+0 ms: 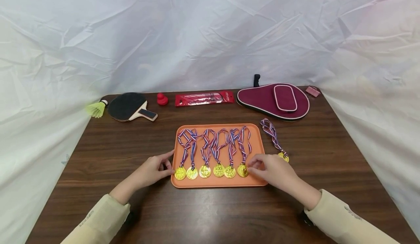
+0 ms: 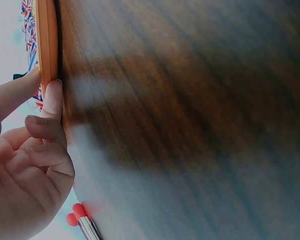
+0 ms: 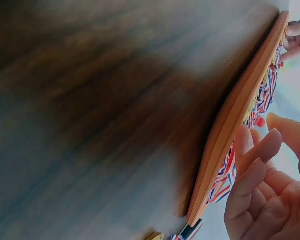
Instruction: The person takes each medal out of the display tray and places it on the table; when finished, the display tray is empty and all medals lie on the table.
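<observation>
An orange tray (image 1: 216, 182) lies on the dark wooden table. Several gold medals with striped ribbons are lined up across it, ribbons toward the far rim. My left hand (image 1: 153, 169) is at the tray's left side, thumb and index finger set apart and touching its rim; the other fingers bend toward the palm. Over the right rim hovers my right hand (image 1: 275, 171), its fingertips right beside the rightmost medal (image 1: 242, 170), with a gap between thumb and index finger in the right wrist view. Another medal (image 1: 283, 157) lies outside the tray, partly hidden behind this hand, its ribbon (image 1: 270, 130) stretching away.
Along the back lie a yellow shuttlecock (image 1: 96, 109), a black table tennis paddle (image 1: 127, 106), a small red object (image 1: 162, 99), a red flat packet (image 1: 204, 98), a maroon paddle case (image 1: 262, 99) and a small pink block (image 1: 313, 91). White cloth hangs behind and at both sides.
</observation>
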`<action>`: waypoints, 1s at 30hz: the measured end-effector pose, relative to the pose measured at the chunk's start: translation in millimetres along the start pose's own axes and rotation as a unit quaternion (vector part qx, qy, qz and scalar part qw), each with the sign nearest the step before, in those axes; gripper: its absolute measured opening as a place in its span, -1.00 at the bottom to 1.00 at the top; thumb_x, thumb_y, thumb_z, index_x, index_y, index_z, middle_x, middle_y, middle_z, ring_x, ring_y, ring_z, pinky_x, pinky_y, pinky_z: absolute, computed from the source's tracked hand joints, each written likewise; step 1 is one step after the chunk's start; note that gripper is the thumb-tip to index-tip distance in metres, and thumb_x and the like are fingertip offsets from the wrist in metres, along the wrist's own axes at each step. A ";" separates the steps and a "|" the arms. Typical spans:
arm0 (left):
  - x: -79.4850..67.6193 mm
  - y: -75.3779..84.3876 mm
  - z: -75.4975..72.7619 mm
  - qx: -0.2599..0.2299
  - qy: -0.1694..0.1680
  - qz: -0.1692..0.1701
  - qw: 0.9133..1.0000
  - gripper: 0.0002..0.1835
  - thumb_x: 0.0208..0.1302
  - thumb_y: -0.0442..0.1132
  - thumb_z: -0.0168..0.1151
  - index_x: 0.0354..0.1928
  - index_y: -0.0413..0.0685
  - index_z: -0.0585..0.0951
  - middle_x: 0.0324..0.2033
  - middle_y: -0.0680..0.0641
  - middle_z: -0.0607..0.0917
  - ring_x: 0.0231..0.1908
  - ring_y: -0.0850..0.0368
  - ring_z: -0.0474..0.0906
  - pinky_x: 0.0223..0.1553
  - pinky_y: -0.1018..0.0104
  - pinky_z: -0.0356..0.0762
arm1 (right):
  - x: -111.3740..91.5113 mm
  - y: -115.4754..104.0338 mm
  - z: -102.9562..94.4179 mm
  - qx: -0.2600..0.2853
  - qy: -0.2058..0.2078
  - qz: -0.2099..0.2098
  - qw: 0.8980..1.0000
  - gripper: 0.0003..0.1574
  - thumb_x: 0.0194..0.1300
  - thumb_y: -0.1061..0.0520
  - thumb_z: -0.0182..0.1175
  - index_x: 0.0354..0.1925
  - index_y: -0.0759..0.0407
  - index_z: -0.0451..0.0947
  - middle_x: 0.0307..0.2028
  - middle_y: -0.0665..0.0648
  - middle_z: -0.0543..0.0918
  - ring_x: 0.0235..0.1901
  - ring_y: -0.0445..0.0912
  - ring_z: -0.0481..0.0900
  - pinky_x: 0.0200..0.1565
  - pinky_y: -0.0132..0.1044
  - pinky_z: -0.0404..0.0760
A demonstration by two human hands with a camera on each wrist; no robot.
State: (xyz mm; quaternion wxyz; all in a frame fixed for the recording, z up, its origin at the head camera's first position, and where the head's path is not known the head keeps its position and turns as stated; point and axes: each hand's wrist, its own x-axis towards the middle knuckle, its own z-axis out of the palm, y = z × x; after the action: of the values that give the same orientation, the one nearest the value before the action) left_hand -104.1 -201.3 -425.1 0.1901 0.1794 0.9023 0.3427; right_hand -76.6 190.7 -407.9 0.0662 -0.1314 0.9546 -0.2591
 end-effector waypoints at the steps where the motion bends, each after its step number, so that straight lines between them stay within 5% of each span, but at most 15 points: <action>1: -0.1 -0.2 0.2 -0.001 0.000 -0.001 1.000 -0.26 0.07 -0.14 0.29 0.29 -0.13 0.22 -0.52 0.14 0.52 -0.63 0.23 0.36 -0.64 0.40 0.31 | 0.7 -0.6 1.0 -0.003 0.001 0.001 1.000 -0.82 0.00 -0.17 0.29 -0.43 -0.18 0.55 -0.59 -0.28 0.48 -0.60 -0.34 0.39 -0.55 -0.38 0.36; 9: -1.1 0.7 0.1 -0.005 -0.003 0.002 1.000 -0.26 0.08 -0.15 0.28 0.29 -0.15 0.22 -0.52 0.13 0.53 -0.63 0.23 0.36 -0.65 0.40 0.30 | 6.6 -0.7 5.8 -0.004 -0.015 0.040 0.999 -0.62 -0.18 -0.30 0.35 -0.45 -0.14 0.56 -0.64 -0.22 0.46 -0.61 -0.29 0.39 -0.56 -0.32 0.36; 30: -1.2 1.2 -1.1 0.000 -0.002 0.002 1.000 -0.27 0.08 -0.15 0.28 0.29 -0.15 0.22 -0.52 0.14 0.52 -0.63 0.22 0.35 -0.64 0.39 0.30 | 15.8 -3.8 12.4 0.010 -0.043 0.067 0.997 -0.59 -0.26 -0.23 0.42 -0.49 -0.09 0.50 -0.66 -0.14 0.46 -0.62 -0.22 0.38 -0.55 -0.29 0.32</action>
State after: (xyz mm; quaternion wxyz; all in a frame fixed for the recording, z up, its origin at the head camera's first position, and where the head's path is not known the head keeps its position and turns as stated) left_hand -103.4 -201.5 -423.3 0.1908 0.1820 0.9015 0.3433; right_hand -88.4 177.2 -417.5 0.1261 -0.0779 0.9548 -0.2578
